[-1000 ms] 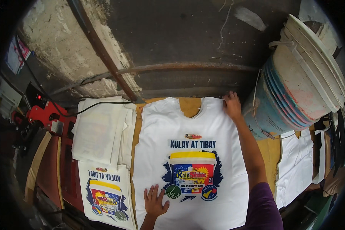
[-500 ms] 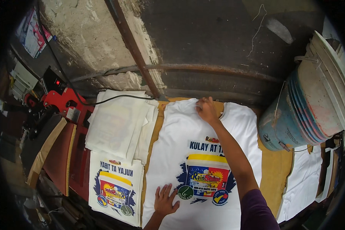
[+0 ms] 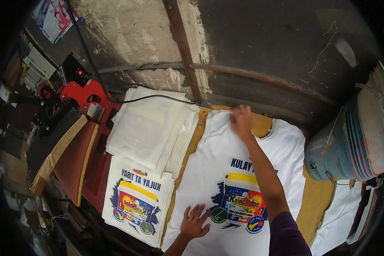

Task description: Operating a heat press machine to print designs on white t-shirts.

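Observation:
A white T-shirt [image 3: 219, 158] with a colourful printed paint-bucket design lies flat on a tan board [image 3: 314, 200]. My left hand [image 3: 195, 222] presses flat with spread fingers on the shirt's lower part, just left of the print. My right hand [image 3: 241, 120] reaches across to the shirt's top edge near the left shoulder and pinches the fabric there. My right forearm crosses over the print.
A stack of white sheets [image 3: 151, 128] lies left of the shirt, above a printed transfer sheet [image 3: 136, 202]. A red heat press [image 3: 75, 111] stands at far left. Stacked buckets [image 3: 349, 145] lie at right, with white cloth [image 3: 339, 215] below them. A wall rises behind.
My right hand has slid left along the shirt's top edge, from the right shoulder toward the left shoulder. The view has turned so the shirt sits further right. My left hand stays pressed down.

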`<state>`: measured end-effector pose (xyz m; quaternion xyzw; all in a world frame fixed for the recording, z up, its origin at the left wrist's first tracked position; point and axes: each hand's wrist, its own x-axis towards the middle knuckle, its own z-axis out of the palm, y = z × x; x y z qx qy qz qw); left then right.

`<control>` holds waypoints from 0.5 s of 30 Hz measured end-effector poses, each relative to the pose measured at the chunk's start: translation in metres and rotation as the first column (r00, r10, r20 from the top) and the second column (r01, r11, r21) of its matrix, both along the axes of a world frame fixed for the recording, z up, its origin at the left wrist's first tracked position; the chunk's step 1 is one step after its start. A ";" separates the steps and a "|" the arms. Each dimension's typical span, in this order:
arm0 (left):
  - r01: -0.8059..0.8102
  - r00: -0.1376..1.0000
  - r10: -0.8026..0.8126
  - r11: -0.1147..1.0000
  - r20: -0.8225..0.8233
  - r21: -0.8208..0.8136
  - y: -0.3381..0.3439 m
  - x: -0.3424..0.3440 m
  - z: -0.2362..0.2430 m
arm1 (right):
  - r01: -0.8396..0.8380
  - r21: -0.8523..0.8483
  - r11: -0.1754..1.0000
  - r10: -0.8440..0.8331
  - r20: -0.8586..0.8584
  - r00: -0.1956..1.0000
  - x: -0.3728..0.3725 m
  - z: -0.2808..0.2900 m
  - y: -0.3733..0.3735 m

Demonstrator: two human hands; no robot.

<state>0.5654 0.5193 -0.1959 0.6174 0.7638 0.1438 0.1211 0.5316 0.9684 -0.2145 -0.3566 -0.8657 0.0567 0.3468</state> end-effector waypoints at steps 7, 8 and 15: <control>0.001 1.000 -0.001 1.000 -0.007 0.027 0.001 0.000 0.003 | -0.549 -0.091 0.831 0.538 0.380 0.752 -0.043 0.038 -0.022; 0.008 1.000 -0.007 1.000 -0.011 0.029 0.001 0.000 0.003 | -0.527 -0.112 0.843 0.510 0.481 0.713 -0.048 0.041 -0.021; 0.017 1.000 -0.017 1.000 -0.012 -0.017 0.000 -0.002 0.002 | -0.211 -0.545 0.811 0.370 0.200 0.907 -0.060 0.039 -0.032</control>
